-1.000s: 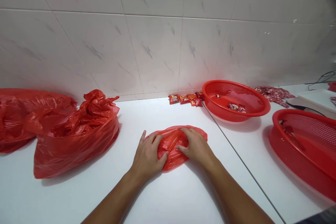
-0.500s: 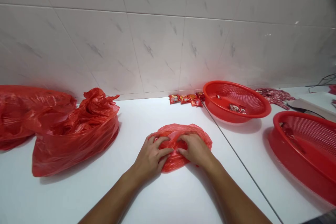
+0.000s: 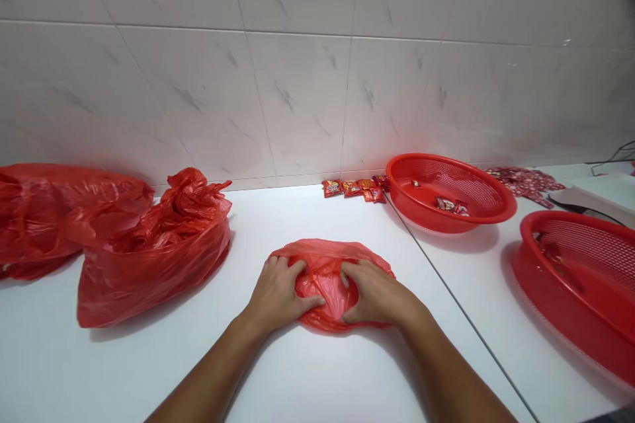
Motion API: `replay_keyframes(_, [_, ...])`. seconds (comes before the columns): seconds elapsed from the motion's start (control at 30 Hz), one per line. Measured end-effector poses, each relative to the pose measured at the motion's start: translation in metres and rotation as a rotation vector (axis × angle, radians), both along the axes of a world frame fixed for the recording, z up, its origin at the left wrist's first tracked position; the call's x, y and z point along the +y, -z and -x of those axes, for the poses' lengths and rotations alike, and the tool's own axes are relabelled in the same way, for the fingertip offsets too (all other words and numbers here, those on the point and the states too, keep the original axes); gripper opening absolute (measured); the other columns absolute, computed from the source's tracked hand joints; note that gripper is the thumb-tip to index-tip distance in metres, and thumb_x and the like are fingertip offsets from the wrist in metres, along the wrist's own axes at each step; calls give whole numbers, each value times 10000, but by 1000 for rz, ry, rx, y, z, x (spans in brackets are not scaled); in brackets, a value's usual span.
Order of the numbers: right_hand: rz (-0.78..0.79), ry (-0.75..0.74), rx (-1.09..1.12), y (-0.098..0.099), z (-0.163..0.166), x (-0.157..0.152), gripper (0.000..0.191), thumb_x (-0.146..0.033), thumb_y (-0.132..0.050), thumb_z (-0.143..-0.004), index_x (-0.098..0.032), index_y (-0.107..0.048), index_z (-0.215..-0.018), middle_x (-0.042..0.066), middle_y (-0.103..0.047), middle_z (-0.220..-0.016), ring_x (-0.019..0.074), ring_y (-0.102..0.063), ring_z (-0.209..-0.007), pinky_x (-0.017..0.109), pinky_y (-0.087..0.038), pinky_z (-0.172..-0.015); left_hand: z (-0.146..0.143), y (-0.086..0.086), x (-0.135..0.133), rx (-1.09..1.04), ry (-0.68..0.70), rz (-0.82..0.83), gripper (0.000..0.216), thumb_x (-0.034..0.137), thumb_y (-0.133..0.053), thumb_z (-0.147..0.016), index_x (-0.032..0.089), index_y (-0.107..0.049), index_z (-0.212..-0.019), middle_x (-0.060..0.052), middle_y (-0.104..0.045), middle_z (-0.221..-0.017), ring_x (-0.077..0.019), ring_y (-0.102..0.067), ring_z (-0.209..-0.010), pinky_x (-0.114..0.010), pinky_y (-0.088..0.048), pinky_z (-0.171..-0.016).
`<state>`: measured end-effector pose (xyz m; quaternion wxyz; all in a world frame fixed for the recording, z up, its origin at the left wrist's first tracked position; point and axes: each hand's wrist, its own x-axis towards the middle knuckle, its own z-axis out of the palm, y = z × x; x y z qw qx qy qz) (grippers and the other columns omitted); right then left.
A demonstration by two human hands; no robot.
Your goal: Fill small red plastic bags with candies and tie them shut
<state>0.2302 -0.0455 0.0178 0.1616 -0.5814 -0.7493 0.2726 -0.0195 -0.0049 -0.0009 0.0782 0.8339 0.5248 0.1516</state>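
In the middle of the white table, a thin red plastic bag (image 3: 327,249) lies crumpled low, its mouth spread and facing up. My left hand (image 3: 278,291) grips the bag's left side, fingers curled over the rim and thumb stretched toward the opening. On the other side my right hand (image 3: 378,292) is curled round the right part of the rim, thumb at the front edge. Pinkish film shows between the two hands. Some fingertips are hidden in the folds.
To the left sit a gathered red bag (image 3: 159,277) and another red bag (image 3: 99,188). Small red packets (image 3: 352,188) lie by the tiled wall. A red mesh basket (image 3: 446,218) with a few wrapped pieces and a second basket (image 3: 570,297) stand right, near a table seam (image 3: 446,284).
My hands have moved apart, and the bag's mouth is wider than before, showing more of its inside. The whole view has shifted slightly.
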Motion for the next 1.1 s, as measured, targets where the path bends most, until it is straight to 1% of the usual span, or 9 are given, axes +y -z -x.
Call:
replay_keyframes(0.1, [-37,6,53,-4,-9,2,515,-334,-921,-614,-268,-682,-1066,43,-734,-1073,265,-692,-934,328,-521,-681,-1,-1,0,26,1,35,623,681,-865,-614,203,-730,-989,-111,-645,-994,-352,-567,-1001,-515,-506,-940])
replay_keyframes(0.23, [-214,-68,218,-10,-14,3,101,-357,-775,-890,-262,-770,-922,51,-776,-1169,266,-725,-1093,403,-573,-923,-3,1,2,32,-15,24,601,695,-863,-618,201,-696,-916,-138,-660,-1092,-372,-558,-1054,-528,-501,-955])
replay_keyframes(0.4, [-455,-77,288,-6,-1,1,122,-245,-682,-956,-246,-787,-1017,56,-795,-1121,243,-738,-1071,402,-587,-966,-1,5,3,1,-20,-34,582,657,-885,-611,199,-675,-902,-166,-645,-1345,-404,-550,-1172,-559,-470,-1035])
replay_keyframes(0.47, [-446,18,165,0,4,2,296,-247,-753,-885,-240,-763,-1180,103,-709,-1350,305,-647,-1266,480,-528,-1081,0,5,2,-1,-20,-44,600,653,-883,-619,204,-681,-963,-147,-687,-1265,-394,-571,-1139,-556,-481,-1016])
replay_keyframes(0.57, [-311,146,43,9,7,7,746,-335,-885,-723,-278,-641,-1425,126,-398,-1662,389,-374,-1517,562,-395,-1203,1,5,1,-10,7,-71,633,601,-896,-628,208,-677,-1073,-112,-732,-1149,-373,-614,-1089,-553,-486,-1005])
replay_keyframes(0.73, [-23,217,-47,20,3,18,1303,-467,-954,-551,-370,-290,-1667,116,-138,-1743,425,-156,-1594,588,-262,-1252,-2,3,-3,-76,163,-187,668,548,-896,-684,227,-659,-1220,-90,-772,-1209,-353,-689,-1094,-614,-409,-1114])
replay_keyframes(0.83, [62,210,-103,23,0,24,1404,-523,-952,-526,-399,-182,-1693,112,-100,-1748,428,-139,-1594,592,-217,-1254,-4,-5,-6,-139,232,-303,532,440,-843,-797,240,-662,-1255,-70,-794,-1186,-311,-716,-1062,-612,-378,-1160])
replay_keyframes(1.0, [120,172,-153,24,-5,28,1387,-584,-946,-519,-403,-221,-1687,121,-25,-1767,479,-52,-1600,639,-179,-1238,-3,-14,-16,-238,366,-588,278,238,-693,-925,287,-727,-1197,-25,-813,-1192,-271,-739,-1109,-559,-442,-1148])
replay_keyframes(1.1, [129,131,-173,24,-6,27,1381,-586,-941,-547,-388,-200,-1695,150,8,-1777,508,-11,-1603,676,-151,-1230,-5,-11,-22,-201,485,-514,345,169,-607,-961,321,-731,-1245,-4,-776,-1303,-257,-687,-1281,-519,-456,-1181])
